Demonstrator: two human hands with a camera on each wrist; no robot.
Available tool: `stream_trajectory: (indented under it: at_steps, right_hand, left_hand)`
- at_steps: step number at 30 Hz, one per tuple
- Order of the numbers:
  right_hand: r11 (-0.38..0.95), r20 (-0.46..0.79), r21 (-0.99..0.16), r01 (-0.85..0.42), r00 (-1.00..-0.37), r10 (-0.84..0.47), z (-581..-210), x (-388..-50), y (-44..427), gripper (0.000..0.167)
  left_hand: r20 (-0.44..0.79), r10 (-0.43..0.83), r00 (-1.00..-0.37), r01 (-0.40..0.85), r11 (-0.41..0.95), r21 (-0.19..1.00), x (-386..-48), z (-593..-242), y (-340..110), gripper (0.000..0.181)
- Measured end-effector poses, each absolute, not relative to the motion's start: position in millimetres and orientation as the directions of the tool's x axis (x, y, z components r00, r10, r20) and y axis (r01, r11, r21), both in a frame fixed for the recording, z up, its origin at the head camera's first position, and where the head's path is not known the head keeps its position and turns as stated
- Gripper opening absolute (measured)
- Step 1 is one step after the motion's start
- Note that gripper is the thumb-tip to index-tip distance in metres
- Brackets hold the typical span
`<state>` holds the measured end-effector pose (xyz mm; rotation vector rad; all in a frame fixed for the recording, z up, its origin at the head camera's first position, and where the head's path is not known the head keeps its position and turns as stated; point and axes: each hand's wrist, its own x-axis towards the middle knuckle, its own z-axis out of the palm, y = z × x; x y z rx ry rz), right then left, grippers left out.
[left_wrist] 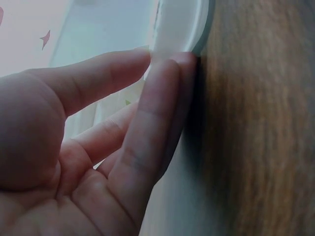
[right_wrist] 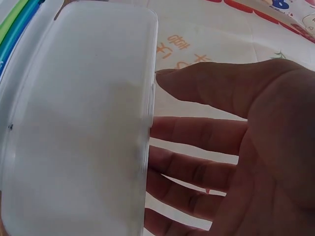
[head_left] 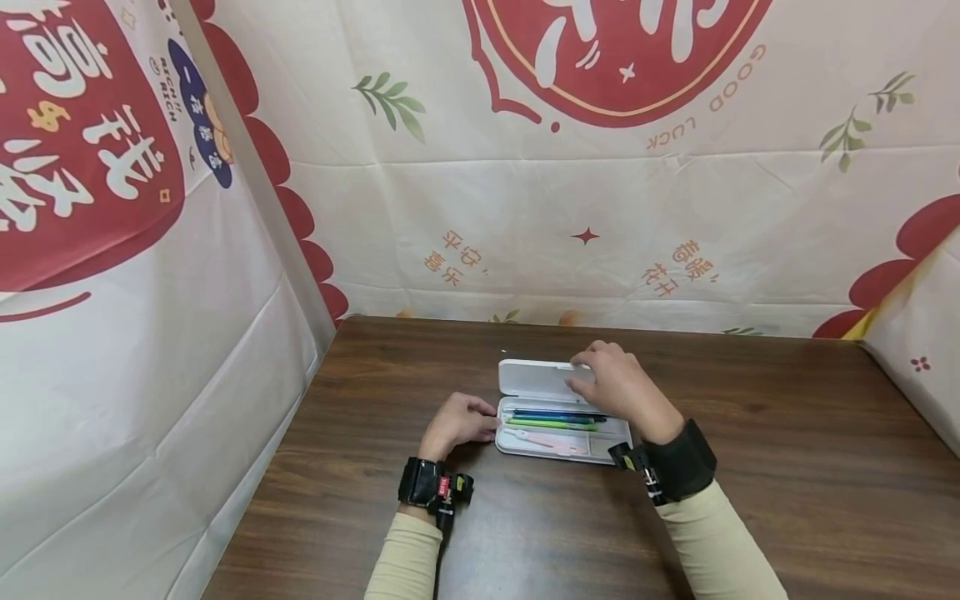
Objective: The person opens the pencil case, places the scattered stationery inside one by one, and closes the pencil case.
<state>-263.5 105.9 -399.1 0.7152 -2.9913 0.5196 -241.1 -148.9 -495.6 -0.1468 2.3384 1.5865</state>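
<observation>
An open white pencil case [head_left: 510,450] lies on the table, its lid [head_left: 534,380] raised along the far side. Inside are several green and blue pens or pencils [head_left: 555,423] and a slim pink-and-white item [head_left: 547,440] whose kind is unclear. My left hand [head_left: 459,423] pinches the case's left end, thumb on one side and fingers on the other in the left wrist view. At the lid's right part, my right hand [head_left: 618,383] holds the free edge; the right wrist view has the thumb tip at that edge and fingers passing behind it.
The brown wooden table [head_left: 787,467] extends on both sides of the case. Printed cloth [head_left: 525,200] hangs behind its far edge, and more cloth hangs at the left and right. A tiny pale speck lies beyond the lid.
</observation>
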Motion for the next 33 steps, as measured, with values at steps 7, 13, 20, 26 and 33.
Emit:
stream_trajectory:
  at_steps: [7, 13, 20, 26, 33]
  right_hand:
    - [0.819, 0.085, -0.349, -0.456, -0.886, -0.457, -397.3, -251.3, 108.5, 0.027]
    - [0.805, 0.035, -0.377, -0.457, -0.876, -0.481, -395.9, -243.5, 110.2, 0.021]
    - [0.781, -0.019, -0.427, -0.456, -0.859, -0.512, -398.7, -235.7, 111.1, 0.017]
    - [0.753, -0.059, -0.465, -0.466, -0.832, -0.552, -405.0, -229.6, 110.6, 0.015]
    - [0.724, -0.064, -0.48, -0.496, -0.803, -0.592, -415.2, -225.8, 109.6, 0.016]
  left_hand:
    - [-0.31, 0.079, -0.947, -0.255, 0.398, 0.881, -240.9, -495.0, -148.9, 0.018]
    - [-0.316, 0.087, -0.945, -0.264, 0.374, 0.889, -240.4, -494.9, -147.7, 0.018]
    - [-0.311, 0.108, -0.944, -0.252, 0.371, 0.894, -241.1, -494.8, -149.3, 0.019]
    - [-0.302, 0.112, -0.947, -0.249, 0.341, 0.907, -240.5, -494.1, -154.1, 0.018]
    - [-0.286, 0.11, -0.952, -0.234, 0.342, 0.91, -241.4, -494.1, -155.4, 0.019]
